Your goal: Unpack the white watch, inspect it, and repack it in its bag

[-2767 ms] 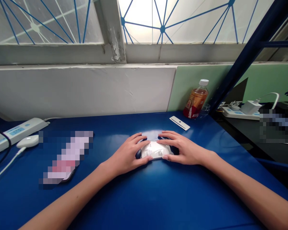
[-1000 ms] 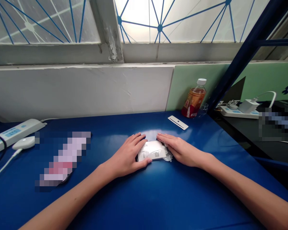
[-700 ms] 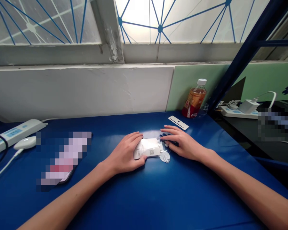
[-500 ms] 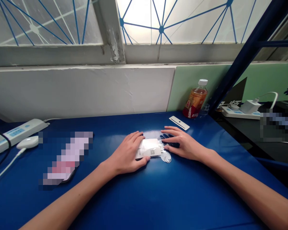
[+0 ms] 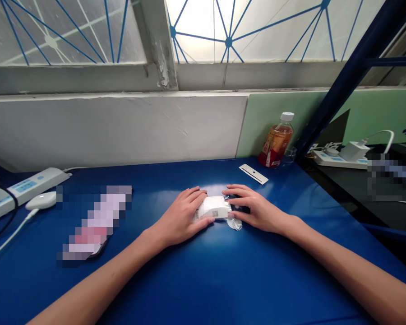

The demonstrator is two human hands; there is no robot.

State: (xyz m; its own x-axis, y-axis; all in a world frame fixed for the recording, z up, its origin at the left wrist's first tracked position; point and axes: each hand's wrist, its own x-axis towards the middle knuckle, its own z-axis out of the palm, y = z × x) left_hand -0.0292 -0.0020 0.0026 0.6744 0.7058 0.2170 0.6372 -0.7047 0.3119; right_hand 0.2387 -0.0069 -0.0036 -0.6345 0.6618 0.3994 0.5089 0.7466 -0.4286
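A small white packet [image 5: 215, 208] in clear plastic lies on the blue table, its near side printed with a square code. Its white middle bulges upward in an arch. My left hand [image 5: 186, 211] is closed over the left end, thumb along the near edge and fingers across the far side. At the right end, my right hand [image 5: 253, 207] has its fingertips pressed against the packet; its thumb is hard to make out. Under those fingertips a round, clear plastic piece [image 5: 236, 224] with pale markings sticks out toward me.
A flat white strip [image 5: 253, 174] with a dark slot lies beyond my right hand. Behind it stands a drink bottle [image 5: 276, 144] near a clear cup [image 5: 289, 155]. On the left are a blurred phone [image 5: 99, 225], a white charger [image 5: 42, 201] and a power strip [image 5: 30, 187].
The packet's white part lay flat before and now arches up. My right fingertips have shifted left onto its right end, and my left thumb has slid slightly right.
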